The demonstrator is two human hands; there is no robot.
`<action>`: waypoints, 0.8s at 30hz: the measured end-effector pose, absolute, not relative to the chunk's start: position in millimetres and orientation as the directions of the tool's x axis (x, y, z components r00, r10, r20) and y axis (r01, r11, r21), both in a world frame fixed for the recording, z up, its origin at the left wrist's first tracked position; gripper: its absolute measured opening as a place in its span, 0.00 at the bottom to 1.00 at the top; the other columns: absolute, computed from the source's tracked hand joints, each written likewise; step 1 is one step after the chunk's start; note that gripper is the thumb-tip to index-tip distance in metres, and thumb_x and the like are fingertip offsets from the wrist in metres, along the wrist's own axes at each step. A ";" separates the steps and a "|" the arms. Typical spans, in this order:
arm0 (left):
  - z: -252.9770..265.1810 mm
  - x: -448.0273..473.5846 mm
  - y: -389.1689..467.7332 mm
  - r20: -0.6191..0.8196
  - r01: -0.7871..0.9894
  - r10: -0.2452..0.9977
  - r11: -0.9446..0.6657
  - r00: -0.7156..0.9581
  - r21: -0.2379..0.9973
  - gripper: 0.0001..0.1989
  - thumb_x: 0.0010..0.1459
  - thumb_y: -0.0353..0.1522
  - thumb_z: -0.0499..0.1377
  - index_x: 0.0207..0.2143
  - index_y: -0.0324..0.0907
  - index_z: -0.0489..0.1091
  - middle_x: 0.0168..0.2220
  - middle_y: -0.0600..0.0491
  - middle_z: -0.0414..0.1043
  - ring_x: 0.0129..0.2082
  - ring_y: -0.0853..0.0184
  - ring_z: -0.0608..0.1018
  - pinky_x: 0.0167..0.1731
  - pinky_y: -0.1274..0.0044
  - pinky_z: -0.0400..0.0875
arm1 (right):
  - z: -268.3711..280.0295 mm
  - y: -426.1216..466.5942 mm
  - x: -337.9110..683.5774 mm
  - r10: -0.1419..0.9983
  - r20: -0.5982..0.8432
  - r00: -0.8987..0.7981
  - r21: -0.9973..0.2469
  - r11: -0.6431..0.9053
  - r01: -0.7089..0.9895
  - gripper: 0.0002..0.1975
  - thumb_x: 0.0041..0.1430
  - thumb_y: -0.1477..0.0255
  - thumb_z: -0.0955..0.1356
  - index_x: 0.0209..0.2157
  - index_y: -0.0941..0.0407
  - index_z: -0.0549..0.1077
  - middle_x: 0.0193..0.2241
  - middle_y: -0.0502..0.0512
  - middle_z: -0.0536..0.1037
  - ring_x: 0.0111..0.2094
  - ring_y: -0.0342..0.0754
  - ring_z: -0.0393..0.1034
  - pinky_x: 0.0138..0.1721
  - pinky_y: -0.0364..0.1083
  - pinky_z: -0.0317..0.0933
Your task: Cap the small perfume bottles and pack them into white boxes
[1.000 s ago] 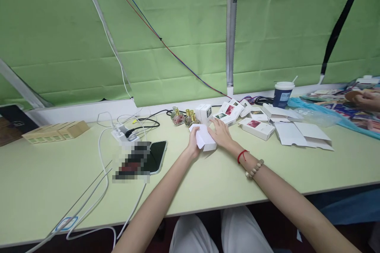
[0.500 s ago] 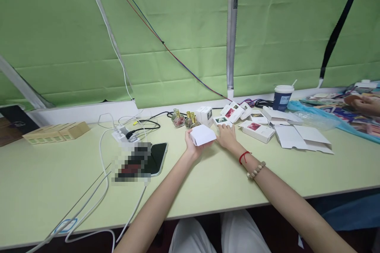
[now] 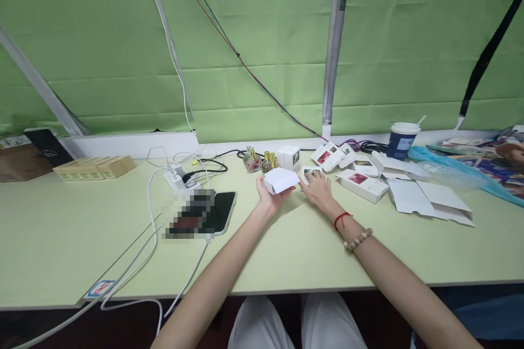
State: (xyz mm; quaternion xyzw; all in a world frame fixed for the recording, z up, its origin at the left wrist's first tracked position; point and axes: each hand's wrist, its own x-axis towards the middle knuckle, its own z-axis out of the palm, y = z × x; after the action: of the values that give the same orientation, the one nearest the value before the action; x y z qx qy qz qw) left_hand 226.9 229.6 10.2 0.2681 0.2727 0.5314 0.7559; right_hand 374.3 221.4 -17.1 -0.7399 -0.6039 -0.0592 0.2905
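In the head view my left hand is closed around a small white carton, which it holds above the table from the left and below. My right hand is just to the right, palm down. Its fingers are apart and reach over a white picture box lying on the table, covering part of it. Behind the carton stand small glass bottles with gold caps and an upright white box.
Several printed white boxes and unfolded white card lie to the right, near a lidded cup. Leftward are a phone, a power strip, loose cables and tan boxes. Another person's hand shows at far right.
The view has shifted, so most things sit further right in it. My right fingers have moved further over the picture box. My left hand still holds the white carton.
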 end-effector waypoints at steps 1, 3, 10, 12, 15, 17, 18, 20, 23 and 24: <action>10.4 226.8 229.4 -0.128 -0.659 0.948 0.296 0.292 0.692 0.25 0.51 0.42 0.44 0.44 0.35 0.68 0.28 0.46 0.75 0.25 0.59 0.76 0.24 0.73 0.67 | -15.6 219.6 372.5 0.880 0.404 0.249 -0.352 -0.101 0.931 0.26 0.61 0.54 0.55 0.48 0.57 0.70 0.51 0.64 0.68 0.53 0.58 0.58 0.47 0.52 0.52; 10.5 226.5 229.1 -0.135 -0.653 0.938 0.320 0.318 0.686 0.26 0.51 0.42 0.44 0.43 0.35 0.68 0.28 0.45 0.74 0.24 0.60 0.76 0.23 0.74 0.66 | -10.3 215.7 368.2 0.908 0.362 0.211 -0.331 -0.086 0.940 0.27 0.61 0.53 0.55 0.46 0.58 0.72 0.47 0.65 0.71 0.49 0.57 0.63 0.42 0.49 0.55; 6.3 224.1 233.6 -0.130 -0.688 0.931 0.341 0.341 0.640 0.26 0.48 0.43 0.46 0.40 0.34 0.69 0.25 0.45 0.72 0.21 0.62 0.73 0.23 0.74 0.65 | 3.7 206.7 355.2 0.890 0.424 0.166 -0.319 -0.025 0.947 0.23 0.60 0.56 0.57 0.40 0.56 0.75 0.31 0.58 0.78 0.36 0.52 0.72 0.34 0.45 0.56; 5.1 223.3 235.3 -0.128 -0.707 0.940 0.323 0.316 0.629 0.26 0.48 0.44 0.46 0.40 0.36 0.69 0.24 0.46 0.72 0.21 0.63 0.72 0.22 0.75 0.64 | 1.8 205.5 353.7 0.865 0.476 0.157 -0.393 0.051 0.918 0.21 0.61 0.58 0.57 0.45 0.54 0.72 0.28 0.54 0.78 0.34 0.50 0.72 0.32 0.44 0.56; 5.3 224.0 235.2 -0.123 -0.713 0.954 0.286 0.272 0.640 0.25 0.49 0.44 0.45 0.40 0.37 0.69 0.24 0.48 0.71 0.21 0.64 0.72 0.21 0.76 0.62 | -3.2 204.0 352.0 0.794 0.598 0.104 -0.476 0.248 0.844 0.25 0.58 0.61 0.58 0.55 0.53 0.62 0.36 0.52 0.78 0.31 0.47 0.72 0.31 0.44 0.59; 7.0 226.3 233.2 -0.088 -0.711 0.968 0.234 0.237 0.663 0.25 0.51 0.44 0.44 0.40 0.37 0.69 0.25 0.48 0.71 0.21 0.64 0.72 0.21 0.76 0.62 | -6.3 203.4 350.2 0.706 0.707 0.032 -0.437 0.402 0.805 0.33 0.51 0.60 0.62 0.59 0.54 0.56 0.47 0.55 0.73 0.34 0.48 0.72 0.32 0.44 0.61; 8.2 227.8 231.9 -0.065 -0.702 0.971 0.212 0.230 0.680 0.25 0.51 0.44 0.44 0.40 0.37 0.69 0.25 0.48 0.72 0.21 0.64 0.72 0.21 0.76 0.62 | -7.5 203.2 349.0 0.657 0.754 -0.006 -0.400 0.466 0.789 0.37 0.48 0.59 0.64 0.59 0.54 0.54 0.50 0.56 0.71 0.37 0.50 0.72 0.33 0.45 0.63; 10.5 231.0 229.3 -0.031 -0.662 0.966 0.199 0.257 0.722 0.26 0.52 0.45 0.44 0.41 0.36 0.69 0.25 0.48 0.72 0.20 0.64 0.71 0.19 0.75 0.61 | -9.0 202.9 346.3 0.571 0.819 -0.054 -0.340 0.559 0.756 0.44 0.41 0.59 0.67 0.60 0.54 0.51 0.52 0.59 0.68 0.40 0.53 0.71 0.34 0.46 0.65; 13.0 235.2 227.0 -0.001 -0.595 0.947 0.202 0.320 0.778 0.29 0.53 0.47 0.43 0.43 0.34 0.68 0.26 0.47 0.73 0.18 0.65 0.70 0.17 0.76 0.60 | -9.8 203.0 342.5 0.496 0.868 0.016 -0.368 0.620 0.693 0.50 0.36 0.61 0.70 0.61 0.54 0.47 0.53 0.60 0.67 0.41 0.53 0.71 0.35 0.47 0.67; 13.5 236.5 226.5 0.013 -0.581 0.942 0.196 0.336 0.790 0.29 0.54 0.47 0.44 0.44 0.35 0.68 0.27 0.47 0.74 0.18 0.65 0.70 0.17 0.76 0.61 | -9.7 203.1 341.6 0.482 0.874 0.055 -0.391 0.633 0.668 0.52 0.35 0.61 0.71 0.61 0.54 0.46 0.53 0.60 0.67 0.41 0.53 0.71 0.35 0.47 0.68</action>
State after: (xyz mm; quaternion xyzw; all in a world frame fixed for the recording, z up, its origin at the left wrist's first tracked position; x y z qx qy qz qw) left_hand 236.5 226.5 13.5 0.3627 0.2488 0.5198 0.7323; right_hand 341.6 203.1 -9.7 -0.4211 -0.6830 -0.0787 0.5916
